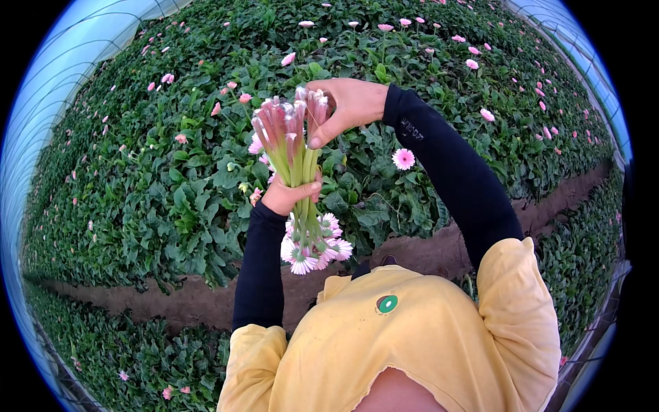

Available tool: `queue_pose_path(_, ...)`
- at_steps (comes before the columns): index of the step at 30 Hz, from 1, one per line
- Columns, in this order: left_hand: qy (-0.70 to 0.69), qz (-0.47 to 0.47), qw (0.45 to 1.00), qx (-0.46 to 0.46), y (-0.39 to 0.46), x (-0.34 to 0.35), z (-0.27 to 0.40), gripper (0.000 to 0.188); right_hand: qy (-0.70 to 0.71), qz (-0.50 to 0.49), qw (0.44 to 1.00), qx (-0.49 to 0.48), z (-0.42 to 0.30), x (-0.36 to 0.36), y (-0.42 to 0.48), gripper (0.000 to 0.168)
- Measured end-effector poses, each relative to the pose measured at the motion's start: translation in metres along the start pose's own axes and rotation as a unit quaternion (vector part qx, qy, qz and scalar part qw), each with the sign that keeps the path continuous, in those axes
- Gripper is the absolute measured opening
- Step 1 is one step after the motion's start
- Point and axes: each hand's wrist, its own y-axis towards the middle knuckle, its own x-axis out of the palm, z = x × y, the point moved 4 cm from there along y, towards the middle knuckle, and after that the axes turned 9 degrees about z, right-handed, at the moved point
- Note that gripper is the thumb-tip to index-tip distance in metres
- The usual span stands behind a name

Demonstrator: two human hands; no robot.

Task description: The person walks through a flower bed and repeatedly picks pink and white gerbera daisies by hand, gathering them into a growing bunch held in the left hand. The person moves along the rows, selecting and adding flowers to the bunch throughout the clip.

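Note:
A bunch of pink gerbera daisies (306,175) hangs upside down, its reddish cut stem ends at the top and its pink and white flower heads (314,247) at the bottom. My left hand (293,194) is closed around the green stems at mid-length, thumb across the front. At the upper right of the bunch, my right hand (347,105) has its thumb and fingers around several stem ends. More pink petals show behind the bunch on its left side; whether they belong to it I cannot tell.
Dense leafy gerbera plants (201,221) with scattered pink blooms (403,159) fill the bed ahead. A bare soil path (195,304) runs between this bed and more plants (170,360) nearer me. Curved greenhouse walls (77,56) rise at both sides.

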Motion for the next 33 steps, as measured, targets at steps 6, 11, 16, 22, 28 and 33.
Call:
queue_pose_path(6, -0.022, 0.058, 0.998, 0.012, -0.001, -0.014, 0.003, 0.018, 0.198, -0.031, 0.971, 0.128, 0.059, 0.046, -0.016, 0.032)
queue_pose_path(11, -0.039, 0.154, 0.987, 0.012, 0.004, -0.033, -0.006, 0.021, -0.220, 0.147, 0.961, -0.082, 0.050, 0.052, -0.046, 0.025)
queue_pose_path(16, 0.094, 0.269, 0.957, -0.053, 0.013, -0.044, -0.035, 0.013, -0.337, -0.025, 0.899, -0.279, -0.051, 0.085, -0.072, 0.019)
queue_pose_path(22, 0.506, 0.051, 0.858, 0.071, -0.008, 0.026, -0.032, 0.026, -0.375, -0.010, 0.814, -0.443, -0.065, 0.033, 0.018, 0.020)
queue_pose_path(28, 0.134, 0.193, 0.971, 0.034, 0.003, -0.024, 0.012, 0.016, -0.279, 0.005, 0.960, -0.037, 0.090, 0.032, -0.038, 0.031)
queue_pose_path(33, 0.297, 0.156, 0.942, 0.031, 0.009, -0.034, -0.039, 0.024, -0.507, -0.003, 0.778, -0.371, -0.051, 0.081, -0.034, 0.024)
